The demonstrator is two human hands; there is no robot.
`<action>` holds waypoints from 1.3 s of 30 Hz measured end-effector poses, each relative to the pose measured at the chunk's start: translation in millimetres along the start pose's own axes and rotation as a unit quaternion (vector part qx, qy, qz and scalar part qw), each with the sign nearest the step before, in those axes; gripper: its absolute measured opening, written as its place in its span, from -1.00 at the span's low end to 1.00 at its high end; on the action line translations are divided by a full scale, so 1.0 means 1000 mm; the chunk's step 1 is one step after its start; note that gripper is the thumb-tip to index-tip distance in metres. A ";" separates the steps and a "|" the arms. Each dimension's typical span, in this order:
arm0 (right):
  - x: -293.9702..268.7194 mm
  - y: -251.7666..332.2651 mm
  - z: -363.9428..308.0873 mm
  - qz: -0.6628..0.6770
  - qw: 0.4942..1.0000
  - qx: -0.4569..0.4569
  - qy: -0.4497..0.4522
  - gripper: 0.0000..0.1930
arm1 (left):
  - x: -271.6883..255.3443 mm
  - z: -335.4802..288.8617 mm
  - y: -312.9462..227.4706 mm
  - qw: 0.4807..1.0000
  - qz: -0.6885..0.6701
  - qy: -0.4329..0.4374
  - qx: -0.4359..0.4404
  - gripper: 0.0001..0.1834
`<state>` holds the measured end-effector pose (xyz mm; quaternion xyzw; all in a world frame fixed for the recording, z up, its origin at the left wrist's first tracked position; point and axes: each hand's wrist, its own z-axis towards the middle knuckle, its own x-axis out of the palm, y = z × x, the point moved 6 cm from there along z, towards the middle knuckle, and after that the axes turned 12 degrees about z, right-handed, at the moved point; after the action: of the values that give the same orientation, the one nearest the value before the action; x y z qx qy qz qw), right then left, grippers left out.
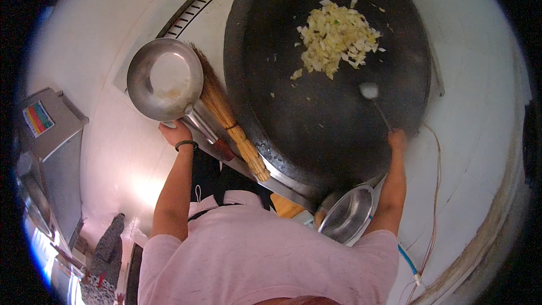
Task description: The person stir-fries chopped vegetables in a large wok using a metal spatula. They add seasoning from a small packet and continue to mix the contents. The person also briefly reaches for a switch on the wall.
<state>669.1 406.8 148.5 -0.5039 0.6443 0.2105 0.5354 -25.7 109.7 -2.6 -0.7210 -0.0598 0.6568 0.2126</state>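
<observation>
Inside the wok, chopped vegetables lie ahead-left of the right hand, which grips a spatula.

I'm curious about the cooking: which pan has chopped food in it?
The big black wok: the chopped food lies in it, while the silver pan at the left hand shows none.

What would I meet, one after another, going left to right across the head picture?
Colourful sticker → silver pan → straw brush → heap of chopped pale vegetable → right hand → thin cord.
</observation>
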 end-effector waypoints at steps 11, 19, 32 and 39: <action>-0.039 0.164 0.007 -0.047 0.964 -0.231 -0.121 -0.71 | 0.003 0.005 0.002 0.999 0.035 -0.010 0.008 -0.45; -0.056 0.010 0.042 -0.111 0.976 -0.056 -0.181 -0.72 | 0.002 0.000 0.007 1.000 0.023 -0.004 0.000 -0.42; -0.083 0.179 0.009 -0.144 0.953 -0.252 -0.090 -0.69 | 0.001 0.004 0.000 1.000 0.009 0.014 -0.008 -0.45; -0.006 0.024 -0.029 -0.105 0.971 -0.207 0.065 -0.64 | -0.004 -0.001 0.000 0.999 0.008 0.018 -0.026 -0.47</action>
<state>633.7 395.2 157.0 -0.6812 0.5638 0.2485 0.3954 -24.8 107.9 1.4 -0.7384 -0.0672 0.6438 0.1893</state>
